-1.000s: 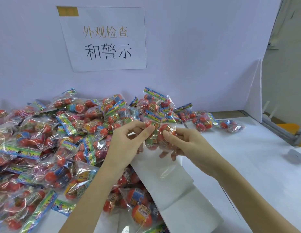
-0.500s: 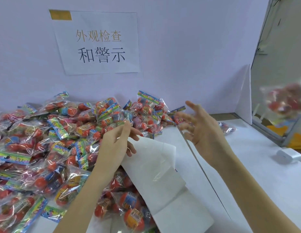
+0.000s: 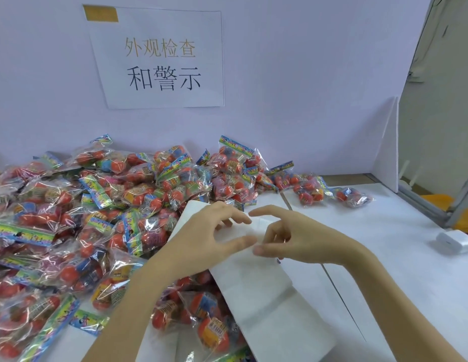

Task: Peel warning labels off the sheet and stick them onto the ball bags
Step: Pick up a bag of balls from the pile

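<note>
Both hands met over the sheet (image 3: 253,278): left hand (image 3: 201,244) and right hand (image 3: 298,244) with fingers loosely spread, gripping nothing, thumb tips almost touching. Sheet lay on the counter (image 3: 384,244) beside the heap of bags (image 3: 97,218). Best to pin the sheet and lift one label corner cleanly. Half a second earlier the right hand was raised, a bag in flight to the right.

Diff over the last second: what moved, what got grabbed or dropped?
The ball bag both hands held a second ago was tossed off to the right and is no longer in view. The right hand swung back from the throw to the label sheet, and the left hand came down onto it too; fingertips of both now meet at its upper part, apparently starting a peel. No label visibly lifted. The pile of ball bags and wall sign are unchanged.
</note>
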A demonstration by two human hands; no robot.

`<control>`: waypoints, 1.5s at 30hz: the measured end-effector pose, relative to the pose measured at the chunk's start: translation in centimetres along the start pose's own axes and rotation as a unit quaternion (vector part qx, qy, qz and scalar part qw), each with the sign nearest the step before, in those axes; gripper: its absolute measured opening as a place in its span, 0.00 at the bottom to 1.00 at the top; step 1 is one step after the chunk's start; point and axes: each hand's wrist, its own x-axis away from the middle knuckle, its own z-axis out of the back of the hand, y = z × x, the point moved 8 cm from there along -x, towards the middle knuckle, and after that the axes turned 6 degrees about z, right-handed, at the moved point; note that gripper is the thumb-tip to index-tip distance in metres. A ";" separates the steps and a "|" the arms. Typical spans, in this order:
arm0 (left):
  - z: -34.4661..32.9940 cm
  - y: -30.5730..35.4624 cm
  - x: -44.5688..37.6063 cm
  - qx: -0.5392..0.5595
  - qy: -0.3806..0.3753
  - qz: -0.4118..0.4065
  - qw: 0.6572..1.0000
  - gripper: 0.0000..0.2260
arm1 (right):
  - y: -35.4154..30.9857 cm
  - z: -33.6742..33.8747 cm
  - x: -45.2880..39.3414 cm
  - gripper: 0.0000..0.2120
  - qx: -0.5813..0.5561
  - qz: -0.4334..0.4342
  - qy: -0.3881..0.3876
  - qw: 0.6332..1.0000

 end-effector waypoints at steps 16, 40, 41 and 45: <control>0.5 1.7 0.8 -0.013 -0.011 -0.053 0.998 0.31 | 1.3 2.7 -0.1 0.12 -0.249 -0.015 0.278 0.927; -0.7 1.1 0.5 0.007 -0.042 -0.012 0.999 0.34 | 11.2 4.2 -2.1 0.24 0.284 -0.208 0.202 0.914; -0.6 1.1 0.5 0.010 -0.042 -0.013 0.999 0.36 | 11.0 4.2 -2.2 0.24 0.287 -0.206 0.204 0.913; -0.4 1.0 0.6 0.011 -0.038 -0.008 0.999 0.44 | 9.8 4.6 -1.8 0.20 0.327 -0.201 0.237 0.892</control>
